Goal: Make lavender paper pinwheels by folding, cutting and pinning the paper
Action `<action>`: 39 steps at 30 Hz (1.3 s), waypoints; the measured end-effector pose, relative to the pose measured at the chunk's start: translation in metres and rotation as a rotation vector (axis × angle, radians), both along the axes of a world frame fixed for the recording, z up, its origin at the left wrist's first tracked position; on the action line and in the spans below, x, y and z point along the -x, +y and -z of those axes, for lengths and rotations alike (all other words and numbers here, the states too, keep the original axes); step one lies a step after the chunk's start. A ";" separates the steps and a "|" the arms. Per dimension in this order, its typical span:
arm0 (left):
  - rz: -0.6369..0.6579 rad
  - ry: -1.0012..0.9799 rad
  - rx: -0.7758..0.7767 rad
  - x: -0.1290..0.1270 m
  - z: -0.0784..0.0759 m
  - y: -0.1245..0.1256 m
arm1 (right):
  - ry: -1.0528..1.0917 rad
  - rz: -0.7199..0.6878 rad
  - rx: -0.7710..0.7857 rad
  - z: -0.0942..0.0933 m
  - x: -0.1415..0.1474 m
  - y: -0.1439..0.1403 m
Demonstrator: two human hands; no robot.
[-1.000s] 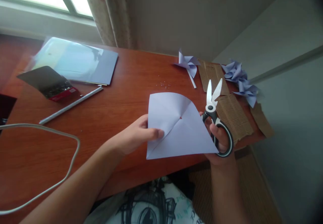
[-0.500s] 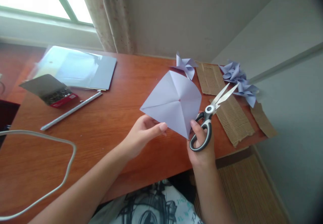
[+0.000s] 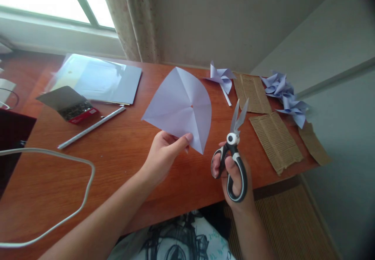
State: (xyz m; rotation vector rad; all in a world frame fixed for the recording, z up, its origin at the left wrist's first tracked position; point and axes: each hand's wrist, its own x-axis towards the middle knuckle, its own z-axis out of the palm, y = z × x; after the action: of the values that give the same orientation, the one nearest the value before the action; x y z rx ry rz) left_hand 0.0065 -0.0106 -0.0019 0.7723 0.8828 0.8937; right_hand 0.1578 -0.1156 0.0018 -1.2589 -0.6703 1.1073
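Head view: left hand (image 3: 164, 154) pinches lilac paper square (image 3: 180, 107) at near edge, held above table (image 3: 123, 154). Right hand (image 3: 234, 178) grips scissors (image 3: 234, 150), blades parted (beside paper, apart). Paper likely light, floppy; hold near crease.

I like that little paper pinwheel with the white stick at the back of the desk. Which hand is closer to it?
The right hand, holding black-and-white scissors, sits below the lilac paper pinwheel. The left hand is farther left, pinching a creased lilac paper sheet.

Paper sheet (image 3: 178, 104) left of scissors (image 3: 234, 150), above table (image 3: 123, 154)
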 end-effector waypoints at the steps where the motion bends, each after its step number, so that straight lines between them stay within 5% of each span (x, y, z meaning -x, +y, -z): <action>1: -0.019 -0.018 0.006 0.000 -0.001 0.001 | 0.017 -0.053 0.025 0.001 -0.002 -0.006; 10: -0.103 -0.212 0.121 0.000 -0.007 0.005 | 0.113 -0.329 0.330 0.001 -0.004 -0.038; 15: -0.086 -0.211 0.103 -0.001 -0.005 0.005 | 0.101 -0.425 0.320 -0.003 0.001 -0.037; 24: -0.059 -0.038 0.044 -0.003 0.001 0.002 | 0.181 -0.365 0.324 -0.010 0.011 -0.031; 39: -0.036 -0.047 0.020 -0.003 -0.003 0.000 | 0.190 -0.402 0.284 -0.009 0.006 -0.030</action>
State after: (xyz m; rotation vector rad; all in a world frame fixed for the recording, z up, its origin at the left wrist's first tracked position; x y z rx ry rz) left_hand 0.0099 -0.0104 0.0007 0.7169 0.8651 0.9297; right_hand 0.1518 -0.1454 0.0110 -1.2644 -0.6530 1.6796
